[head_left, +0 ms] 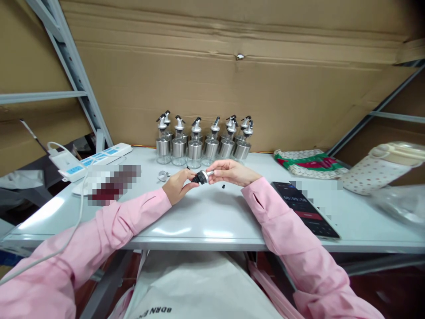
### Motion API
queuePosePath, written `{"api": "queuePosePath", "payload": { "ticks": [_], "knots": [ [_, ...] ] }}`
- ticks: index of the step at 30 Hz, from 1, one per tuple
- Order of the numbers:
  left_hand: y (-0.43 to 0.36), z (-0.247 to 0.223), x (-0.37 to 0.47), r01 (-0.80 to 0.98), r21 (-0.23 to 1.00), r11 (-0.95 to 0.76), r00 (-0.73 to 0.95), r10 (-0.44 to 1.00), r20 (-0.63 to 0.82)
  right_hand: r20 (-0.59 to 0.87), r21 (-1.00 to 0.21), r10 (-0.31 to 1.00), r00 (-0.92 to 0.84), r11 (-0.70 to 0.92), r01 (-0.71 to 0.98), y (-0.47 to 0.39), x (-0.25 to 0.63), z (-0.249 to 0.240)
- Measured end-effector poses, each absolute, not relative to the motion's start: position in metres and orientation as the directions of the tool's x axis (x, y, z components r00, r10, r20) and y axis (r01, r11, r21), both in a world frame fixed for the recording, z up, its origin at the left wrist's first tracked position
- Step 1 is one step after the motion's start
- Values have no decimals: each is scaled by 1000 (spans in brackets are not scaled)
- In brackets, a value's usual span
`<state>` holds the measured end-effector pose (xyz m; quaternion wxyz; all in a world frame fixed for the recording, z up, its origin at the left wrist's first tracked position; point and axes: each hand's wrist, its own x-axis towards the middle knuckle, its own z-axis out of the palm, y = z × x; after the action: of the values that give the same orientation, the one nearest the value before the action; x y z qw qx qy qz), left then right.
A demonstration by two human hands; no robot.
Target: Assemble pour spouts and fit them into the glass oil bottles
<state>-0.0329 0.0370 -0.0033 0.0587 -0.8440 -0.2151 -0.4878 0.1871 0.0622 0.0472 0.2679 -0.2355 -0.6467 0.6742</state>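
Observation:
Over the middle of the table, my left hand [181,184] grips the black ribbed end of a bottle spout [203,176]. My right hand [231,172] pinches the same spout at its silver end, so both hands hold one piece between them. A small black cap [223,186] lies on the table just below my right hand. Left of my left hand lies a loose silver spout part [163,176]. Behind my hands stand several glass and steel bottles [195,149], upright in a group, with silver and black spouts on top.
A power strip [99,159] with a white charger and cable sits at the left of the grey-white table [212,221]. On the right are a phone [307,210] showing a timer, a patterned cloth [307,163], a dotted cream tumbler [378,170] and a plastic bag [403,204].

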Motion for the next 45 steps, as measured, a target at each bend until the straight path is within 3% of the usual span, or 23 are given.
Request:
{"api": "queuePosePath", "payload": {
  "ticks": [5,13,19,25,38,45],
  "knots": [
    [34,1,-31,345,28,-938,434,186,881,30,-997,634,-773,-36,-68,64,187,45],
    [36,0,-35,427,88,-900,444,293,847,28,-997,618,-786,-38,-66,66,185,41],
    [36,3,-33,301,32,-953,471,178,864,9,-996,582,-813,-63,-56,66,182,41],
    [38,-1,-33,155,119,-981,503,182,845,9,-995,528,-849,-77,-58,61,174,45],
    [38,-5,-34,347,211,-914,696,402,595,-17,-996,676,-736,56,75,63,169,39],
    [39,-3,-33,400,124,-908,727,396,561,-30,-990,710,-703,74,116,59,168,44]
  ]
}}
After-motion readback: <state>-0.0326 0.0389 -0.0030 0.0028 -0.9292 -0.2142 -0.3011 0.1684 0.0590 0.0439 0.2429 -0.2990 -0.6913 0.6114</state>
